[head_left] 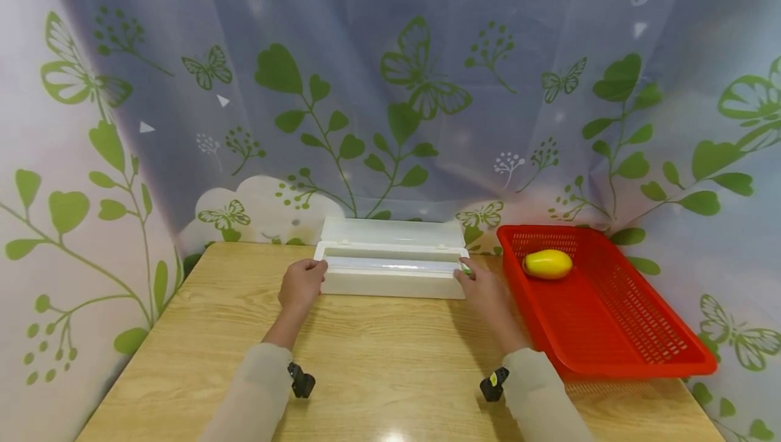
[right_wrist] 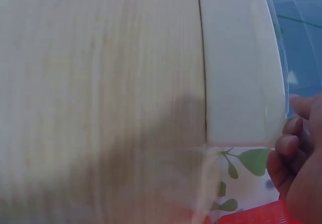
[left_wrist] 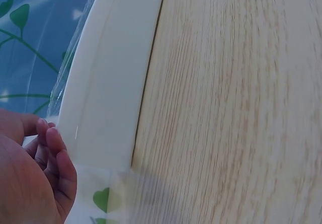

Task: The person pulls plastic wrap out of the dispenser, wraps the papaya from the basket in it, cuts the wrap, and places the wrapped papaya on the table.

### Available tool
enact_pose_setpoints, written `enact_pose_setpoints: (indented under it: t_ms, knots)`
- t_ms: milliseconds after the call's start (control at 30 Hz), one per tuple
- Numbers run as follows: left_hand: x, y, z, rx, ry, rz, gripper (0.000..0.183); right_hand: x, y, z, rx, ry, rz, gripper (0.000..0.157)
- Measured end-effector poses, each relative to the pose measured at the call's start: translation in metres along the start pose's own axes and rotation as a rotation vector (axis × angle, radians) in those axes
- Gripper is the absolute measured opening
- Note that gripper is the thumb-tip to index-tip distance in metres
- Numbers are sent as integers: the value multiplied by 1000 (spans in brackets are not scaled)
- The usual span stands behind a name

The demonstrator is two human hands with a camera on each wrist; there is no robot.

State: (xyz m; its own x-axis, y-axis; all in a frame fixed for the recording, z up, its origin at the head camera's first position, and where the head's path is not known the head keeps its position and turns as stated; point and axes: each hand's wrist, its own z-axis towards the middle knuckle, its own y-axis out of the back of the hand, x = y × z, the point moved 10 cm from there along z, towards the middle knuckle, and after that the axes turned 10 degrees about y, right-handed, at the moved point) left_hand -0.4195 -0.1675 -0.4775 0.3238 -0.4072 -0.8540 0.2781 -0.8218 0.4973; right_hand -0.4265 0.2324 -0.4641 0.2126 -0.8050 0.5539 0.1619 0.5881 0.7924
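A long white cling film dispenser (head_left: 393, 285) stands at the back of the wooden table, its lid (head_left: 390, 232) tipped back. Clear cling film (head_left: 390, 266) lies along its inside, and in both wrist views the film (left_wrist: 70, 65) shows as a thin transparent edge above the front wall. At the dispenser's left end, my left hand (head_left: 303, 285) pinches the film's corner between thumb and fingers. My right hand (head_left: 485, 288) pinches the film at the right end, fingers curled beside the box wall. The fingertips' exact contact is partly hidden.
To the right sits a red plastic basket (head_left: 552, 344) with perforated sides, near my right forearm. It holds a yellow mango-shaped fruit (head_left: 549, 264). A patterned curtain (head_left: 366, 89) hangs right behind the table (head_left: 390, 354).
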Motion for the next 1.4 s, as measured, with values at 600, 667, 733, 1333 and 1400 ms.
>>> enact_pose_setpoints:
  t_ms: [600, 667, 733, 1333, 1400]
  knots:
    - [3, 5, 2, 28, -75, 75, 34, 6, 6, 8, -42, 10, -54, 29]
    - [3, 6, 2, 35, -83, 91, 36, 7, 6, 8, -45, 8, -55, 28]
    - [2, 7, 2, 43, -97, 110, 38, 7, 6, 8, -47, 13, -58, 27]
    - [-10, 9, 3, 68, -218, 253, 31, 10, 8, 10, -59, 50, -112, 26]
    - [-11, 9, 5, 60, -217, 264, 31, 10, 8, 11, -54, 54, -126, 26]
